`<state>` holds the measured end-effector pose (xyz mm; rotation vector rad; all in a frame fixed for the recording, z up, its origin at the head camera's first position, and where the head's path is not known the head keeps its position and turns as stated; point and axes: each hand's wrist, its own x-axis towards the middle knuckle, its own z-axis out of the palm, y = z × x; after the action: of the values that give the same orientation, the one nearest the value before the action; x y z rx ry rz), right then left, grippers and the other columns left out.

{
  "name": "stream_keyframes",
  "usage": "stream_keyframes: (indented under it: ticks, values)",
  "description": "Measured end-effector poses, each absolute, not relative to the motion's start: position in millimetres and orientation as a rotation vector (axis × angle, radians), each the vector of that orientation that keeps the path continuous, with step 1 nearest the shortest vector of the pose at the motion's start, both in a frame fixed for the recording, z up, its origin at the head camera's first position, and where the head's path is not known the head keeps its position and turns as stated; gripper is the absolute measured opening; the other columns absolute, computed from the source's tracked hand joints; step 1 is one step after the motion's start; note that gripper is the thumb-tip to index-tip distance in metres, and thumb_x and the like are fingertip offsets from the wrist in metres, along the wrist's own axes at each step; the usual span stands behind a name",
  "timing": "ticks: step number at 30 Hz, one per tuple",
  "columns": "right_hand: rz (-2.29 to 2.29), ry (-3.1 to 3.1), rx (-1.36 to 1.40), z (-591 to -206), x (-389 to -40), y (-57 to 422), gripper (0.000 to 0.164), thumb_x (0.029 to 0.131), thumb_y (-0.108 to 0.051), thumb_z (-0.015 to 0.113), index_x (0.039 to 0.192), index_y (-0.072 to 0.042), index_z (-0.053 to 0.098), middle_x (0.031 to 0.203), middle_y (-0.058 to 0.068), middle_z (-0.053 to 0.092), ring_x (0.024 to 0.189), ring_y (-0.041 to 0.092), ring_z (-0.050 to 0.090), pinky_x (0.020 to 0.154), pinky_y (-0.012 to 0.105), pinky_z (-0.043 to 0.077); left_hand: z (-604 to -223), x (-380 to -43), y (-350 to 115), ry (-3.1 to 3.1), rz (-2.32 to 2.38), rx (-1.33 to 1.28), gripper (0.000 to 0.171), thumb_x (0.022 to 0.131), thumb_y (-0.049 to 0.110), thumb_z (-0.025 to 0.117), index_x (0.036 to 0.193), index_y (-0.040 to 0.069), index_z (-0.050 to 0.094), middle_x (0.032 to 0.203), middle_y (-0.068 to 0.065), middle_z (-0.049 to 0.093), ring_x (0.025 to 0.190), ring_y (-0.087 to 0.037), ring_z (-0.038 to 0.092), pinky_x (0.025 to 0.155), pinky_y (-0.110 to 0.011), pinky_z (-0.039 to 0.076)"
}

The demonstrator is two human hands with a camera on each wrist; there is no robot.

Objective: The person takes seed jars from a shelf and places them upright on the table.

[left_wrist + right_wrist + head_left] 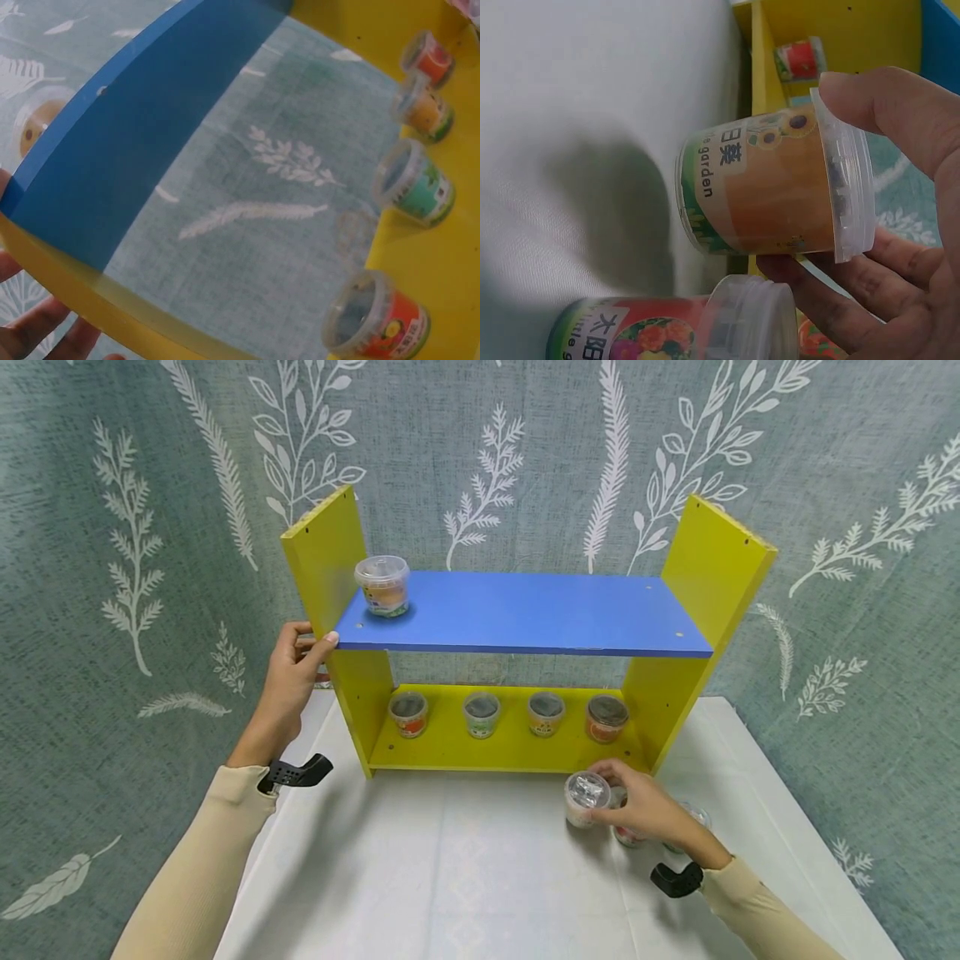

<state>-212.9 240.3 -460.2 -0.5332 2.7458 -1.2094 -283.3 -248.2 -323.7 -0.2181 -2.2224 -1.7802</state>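
Observation:
My left hand (288, 681) grips the yellow left side panel (142, 319) of a small shelf, thumb at its front edge beside the blue board (525, 610). In my right hand (645, 806) is a clear lidded plastic cup (772, 187) with a sunflower label, pinched between thumb and fingers near the lid. It is above the white table, in front of the shelf's lower board (487, 752). A red-labelled cup (667, 326) stands close by, partly hidden by the right hand in the head view. Another lidded cup (697, 814) is behind the right wrist.
One lidded cup (383, 585) stands at the left end of the blue board. Along the yellow lower board is a row of several cups, from a red-labelled one (408, 717) to an orange one (606, 720). Leaf-patterned cloth (480, 460) hangs behind the white table (450, 877).

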Motion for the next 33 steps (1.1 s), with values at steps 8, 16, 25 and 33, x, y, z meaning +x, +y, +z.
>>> stream_keyframes:
  ticks: [8,16,25,33]
  values:
    - [-1.125,2.731,-0.555,-460.0,-212.0,240.7,0.063,0.075,-0.048,0.079,0.126,-0.025,0.05,0.117,0.004,0.059,0.057,0.014,0.059,0.06,0.031,0.049,-324.2,-283.2,-248.0,-2.216,-1.79,-0.211,0.052,0.093,0.051,0.054,0.131,0.02,0.038,0.12,-0.002,0.047,0.108,-0.02,0.046,0.085,-0.045,0.039]
    - [-1.045,2.795,-0.617,-462.0,-210.7,246.8,0.065,0.073,-0.054,0.077,0.126,-0.026,0.05,0.118,-0.004,0.06,0.102,0.014,0.057,0.082,0.041,0.046,-323.2,-282.4,-247.7,-2.21,-1.776,-0.228,0.05,0.093,0.05,0.054,0.13,0.02,0.039,0.119,-0.003,0.047,0.107,-0.021,0.046,0.085,-0.045,0.039]
    - [-0.975,2.807,-0.672,-462.5,-211.2,248.2,0.065,0.074,-0.053,0.077,0.126,-0.023,0.051,0.118,-0.006,0.06,0.107,0.016,0.057,0.086,0.044,0.046,-322.7,-282.9,-248.2,-2.21,-1.777,-0.232,0.048,0.093,0.049,0.054,0.129,0.021,0.039,0.118,-0.003,0.047,0.106,-0.02,0.046,0.084,-0.042,0.039]
    - [-0.964,2.77,-0.674,-463.2,-211.5,249.2,0.066,0.074,-0.053,0.077,0.126,-0.023,0.051,0.118,-0.006,0.059,0.108,0.015,0.056,0.089,0.045,0.044,-322.9,-284.0,-248.2,-2.209,-1.786,-0.225,0.049,0.093,0.049,0.055,0.13,0.02,0.039,0.118,-0.002,0.048,0.106,-0.021,0.046,0.084,-0.042,0.039]
